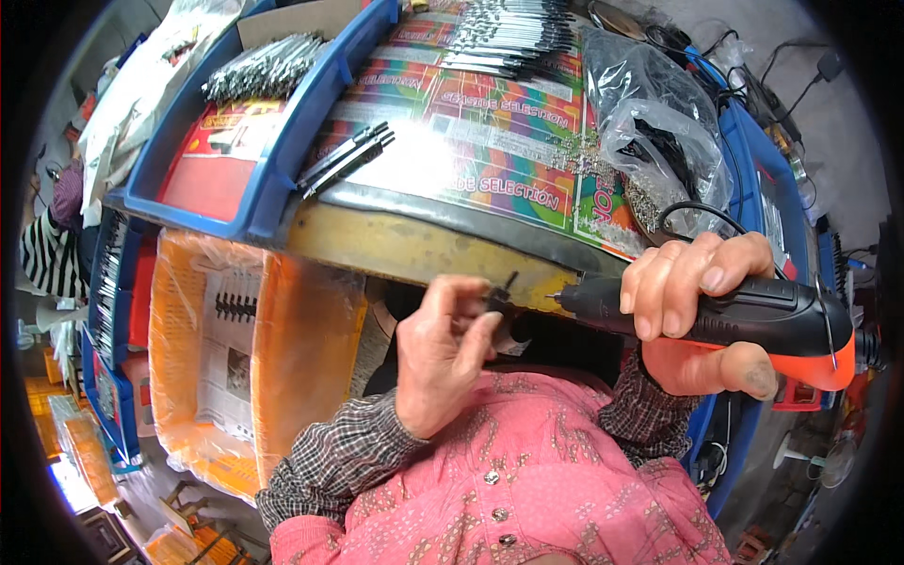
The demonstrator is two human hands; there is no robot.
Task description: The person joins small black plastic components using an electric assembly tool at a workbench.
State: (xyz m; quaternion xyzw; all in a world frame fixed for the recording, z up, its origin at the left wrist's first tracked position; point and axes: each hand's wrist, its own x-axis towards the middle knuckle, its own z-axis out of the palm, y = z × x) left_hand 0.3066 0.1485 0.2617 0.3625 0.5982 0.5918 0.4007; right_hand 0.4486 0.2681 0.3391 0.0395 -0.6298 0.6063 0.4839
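Observation:
My left hand [441, 350] is closed, with thumb and fingers pinching a small dark part [499, 296] whose thin end sticks up; motion blurs it, so its kind is unclear. My right hand [692, 287] wraps round a black electric screwdriver [758, 313] with an orange end. The screwdriver lies sideways, its thin bit [554, 296] pointing left toward the dark part, with a gap between them. Both hands are just in front of the worktable's yellowish front edge [405, 247].
Beyond the hands, small screws [645, 202] lie beside a clear plastic bag [673, 141]. Slim black-and-silver rods [347, 158] rest on the table, a larger bundle [508, 38] behind. At left stand a blue bin [259, 221] and a plastic-lined orange crate [273, 348] holding black toothed pieces [235, 307].

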